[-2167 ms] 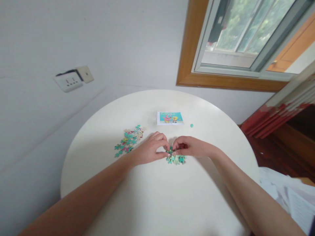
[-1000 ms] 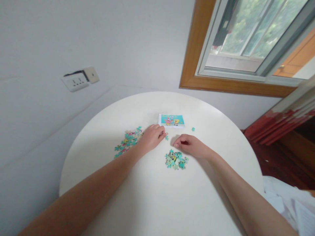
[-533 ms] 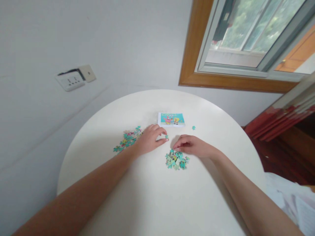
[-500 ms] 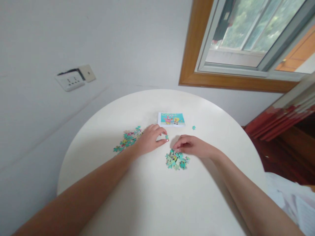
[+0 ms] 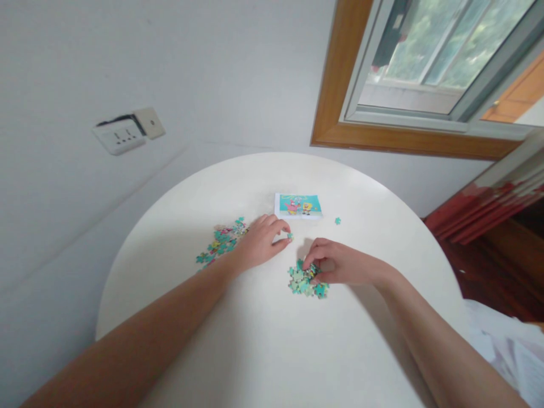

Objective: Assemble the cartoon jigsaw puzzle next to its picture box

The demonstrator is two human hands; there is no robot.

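My left hand [image 5: 260, 242] rests on the round white table [image 5: 263, 351] and pinches a small teal puzzle piece [image 5: 289, 236] between thumb and forefinger. My right hand [image 5: 335, 262] curls over a small heap of teal puzzle pieces [image 5: 302, 281], its fingertips closed on a piece at the heap's top edge. A second, looser pile of teal and pink pieces [image 5: 221, 242] lies just left of my left hand. A cartoon picture card [image 5: 298, 205] lies flat beyond both hands.
A single teal piece [image 5: 338, 221] lies alone to the right of the card. A wall socket [image 5: 119, 136] sits on the white wall at the left. A wood-framed window [image 5: 408, 141] is at the upper right, and red-edged fabric [image 5: 488, 198] hangs beside the table.
My right hand has slid down onto the small heap and closed its fingers on a piece there. My left hand has kept the single piece pinched, almost in the same spot.
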